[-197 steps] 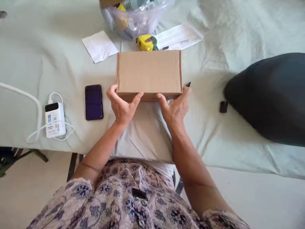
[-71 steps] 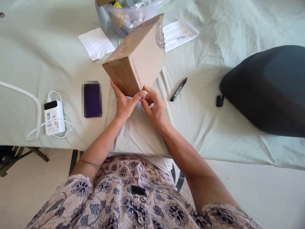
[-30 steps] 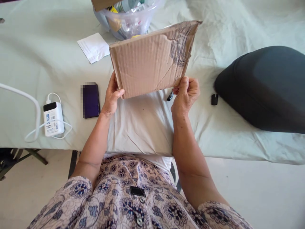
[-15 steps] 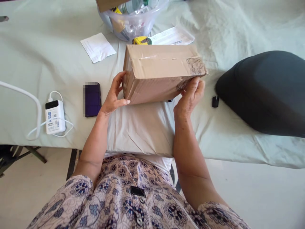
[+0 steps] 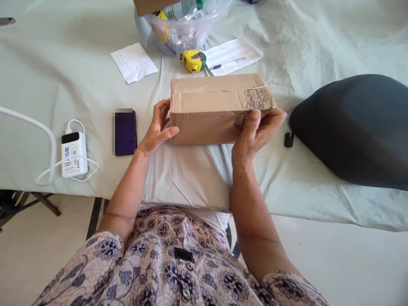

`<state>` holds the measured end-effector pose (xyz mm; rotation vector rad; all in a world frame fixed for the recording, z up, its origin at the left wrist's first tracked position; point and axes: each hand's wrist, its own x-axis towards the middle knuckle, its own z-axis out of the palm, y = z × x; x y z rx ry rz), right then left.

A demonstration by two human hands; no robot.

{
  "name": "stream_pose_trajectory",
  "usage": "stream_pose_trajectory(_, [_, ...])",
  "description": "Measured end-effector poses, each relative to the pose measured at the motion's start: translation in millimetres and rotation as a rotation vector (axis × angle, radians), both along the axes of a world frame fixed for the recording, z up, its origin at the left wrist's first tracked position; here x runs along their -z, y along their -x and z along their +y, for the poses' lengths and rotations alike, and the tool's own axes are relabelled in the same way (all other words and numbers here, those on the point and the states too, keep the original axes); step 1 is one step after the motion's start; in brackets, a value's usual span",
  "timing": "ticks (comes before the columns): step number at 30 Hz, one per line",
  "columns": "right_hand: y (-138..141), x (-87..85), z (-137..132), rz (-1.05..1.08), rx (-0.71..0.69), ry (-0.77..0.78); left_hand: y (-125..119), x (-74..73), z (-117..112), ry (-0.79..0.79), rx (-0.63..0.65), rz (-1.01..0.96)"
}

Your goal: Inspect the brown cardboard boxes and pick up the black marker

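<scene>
A closed brown cardboard box (image 5: 204,125) sits in front of me on the cloth-covered table, dark scribbles on its right end. My left hand (image 5: 157,129) is at its left end, thumb over the front face and fingers curved against the side. At the right end my right hand (image 5: 256,131) grips the lower front corner, thumb on the front and fingers round the side. Just behind the box lie a yellow tape measure (image 5: 192,61) and a pen (image 5: 228,63) on a printed paper (image 5: 245,50).
A clear plastic tub (image 5: 191,32) full of items stands at the back. To the left lie a white paper (image 5: 134,61), a phone (image 5: 126,134) and a white power bank (image 5: 74,155) with a cable. A large dark rounded object (image 5: 353,131) and a small black piece (image 5: 288,139) are on the right.
The box has come down and toward me, its tilt levelled out, uncovering the tape measure and pen. My right hand's fingers have shifted outward round the right end.
</scene>
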<state>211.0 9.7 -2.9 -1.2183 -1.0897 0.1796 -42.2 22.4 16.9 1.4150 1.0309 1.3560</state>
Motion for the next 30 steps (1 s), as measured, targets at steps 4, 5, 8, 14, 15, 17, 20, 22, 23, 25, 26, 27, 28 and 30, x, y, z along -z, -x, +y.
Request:
stream_pose_trajectory(4, [7, -6.9, -9, -0.082, -0.008, -0.044, -8, -14.2, -9, -0.042, 0.004, -0.015])
stream_pose_trajectory(5, [9, -8.9, -12, -0.143, -0.002, -0.04, -9, -18.3, -11, -0.067, -0.039, -0.018])
stream_pose_trajectory(8, [13, -13.3, -19, -0.301, -0.047, -0.015, -8, -26.0, -16, -0.111, -0.149, -0.001])
stream_pose_trajectory(14, [16, -13.2, -24, -0.344, -0.087, 0.008, -13, -28.5, -22, -0.072, -0.302, 0.02])
stream_pose_trajectory(15, [16, -12.6, -23, -0.345, -0.084, 0.015, -16, -29.3, -24, -0.072, -0.31, 0.028])
stream_pose_trajectory(17, [17, -11.3, -23, -0.345, -0.096, 0.023, -22, -31.2, -29, -0.058, -0.308, 0.058])
stream_pose_trajectory(20, [22, -10.5, -24, -0.353, -0.111, 0.021, -31, -32.8, -35, -0.034, -0.33, 0.092])
stream_pose_trajectory(22, [26, -11.4, -25, -0.376, -0.096, 0.028, -37, -32.7, -39, -0.031, -0.365, 0.1])
stream_pose_trajectory(23, [28, -12.1, -26, -0.388, -0.085, 0.029, -39, -32.4, -40, -0.03, -0.38, 0.104])
stream_pose_trajectory(25, [31, -13.9, -27, -0.404, -0.074, 0.035, -42, -31.3, -42, -0.035, -0.398, 0.107])
stream_pose_trajectory(26, [32, -14.8, -28, -0.404, -0.07, 0.039, -43, -30.7, -42, -0.041, -0.402, 0.107])
stream_pose_trajectory(27, [31, -15.5, -28, -0.4, -0.064, 0.042, -43, -30.1, -43, -0.049, -0.401, 0.107])
stream_pose_trajectory(28, [31, -16.1, -28, -0.396, -0.056, 0.048, -43, -29.4, -43, -0.056, -0.397, 0.108])
stream_pose_trajectory(30, [29, -16.9, -27, -0.387, -0.043, 0.055, -42, -28.4, -42, -0.061, -0.384, 0.103])
